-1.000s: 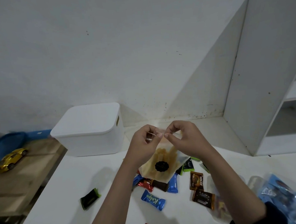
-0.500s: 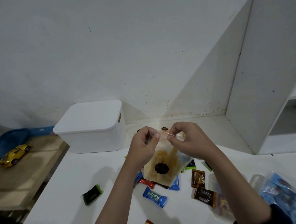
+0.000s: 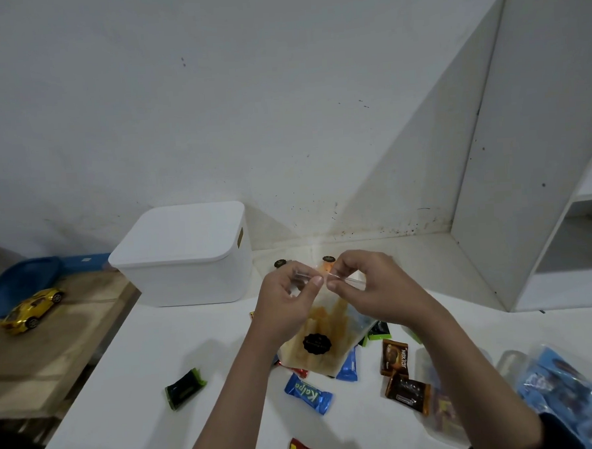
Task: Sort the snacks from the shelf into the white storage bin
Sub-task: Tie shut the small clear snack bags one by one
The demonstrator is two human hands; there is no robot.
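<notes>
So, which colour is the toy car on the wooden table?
The toy car is shiny yellow-gold, seen in the head view.

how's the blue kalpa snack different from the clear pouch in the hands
The Kalpa snack lies flat on the white table, untouched; the clear pouch is held up off it, its top edge pinched by the left hand and right hand. The Kalpa snack is small with an opaque blue wrapper; the pouch is larger and see-through, showing yellowish pieces and a black label. Both are still outside the lidded white bin.
</notes>
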